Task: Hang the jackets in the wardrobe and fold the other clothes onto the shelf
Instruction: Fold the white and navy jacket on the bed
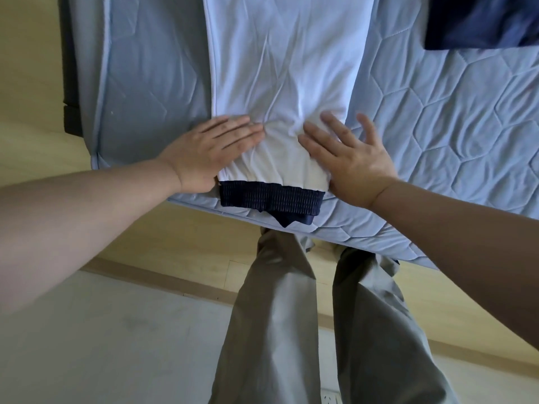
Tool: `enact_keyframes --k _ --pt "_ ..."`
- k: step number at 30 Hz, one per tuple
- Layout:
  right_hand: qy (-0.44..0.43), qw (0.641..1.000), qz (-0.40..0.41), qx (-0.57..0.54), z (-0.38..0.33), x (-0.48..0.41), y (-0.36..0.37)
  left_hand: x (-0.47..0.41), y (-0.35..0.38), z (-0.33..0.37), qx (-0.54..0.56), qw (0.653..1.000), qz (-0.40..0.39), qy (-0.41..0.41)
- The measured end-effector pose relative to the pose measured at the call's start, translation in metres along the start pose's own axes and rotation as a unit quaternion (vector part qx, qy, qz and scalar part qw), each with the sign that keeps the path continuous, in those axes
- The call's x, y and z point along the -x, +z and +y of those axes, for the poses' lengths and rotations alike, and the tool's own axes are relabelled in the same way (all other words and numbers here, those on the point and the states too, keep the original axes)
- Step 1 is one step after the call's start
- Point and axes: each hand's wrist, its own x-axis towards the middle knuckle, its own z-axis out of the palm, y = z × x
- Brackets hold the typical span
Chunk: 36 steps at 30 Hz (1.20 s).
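Observation:
A white garment point(280, 68) with a dark navy ribbed band point(271, 199) lies stretched out on the light blue quilted mattress point(437, 126), its band at the near edge. My left hand point(210, 153) lies flat with straight fingers on the garment's left side just above the band. My right hand point(347, 158) presses flat on its right side, fingers spread, partly on the mattress. The fabric bunches into small wrinkles between the two hands. The far end of the garment runs out of view at the top.
A dark blue piece of clothing point(481, 21) lies on the mattress at the top right. My legs in grey trousers point(280, 316) stand against the near mattress edge. A wooden bed frame point(145, 228) and pale floor point(102, 345) lie below and to the left.

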Motion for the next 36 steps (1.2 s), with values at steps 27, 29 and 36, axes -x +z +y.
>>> enact_keyframes --k 27,29,36 --pt "0.331 0.675 0.218 -0.623 0.046 -0.087 -0.078 -0.071 -0.085 -0.039 0.585 0.697 0.250 -0.329" --pt "0.339 0.649 0.231 -0.640 0.045 -0.093 -0.077 -0.074 -0.089 -0.037 0.507 0.722 0.259 -0.393" --pt "0.346 0.724 0.143 -0.580 0.029 -0.100 -0.078 -0.072 -0.079 -0.031 0.367 0.771 0.094 -0.512"
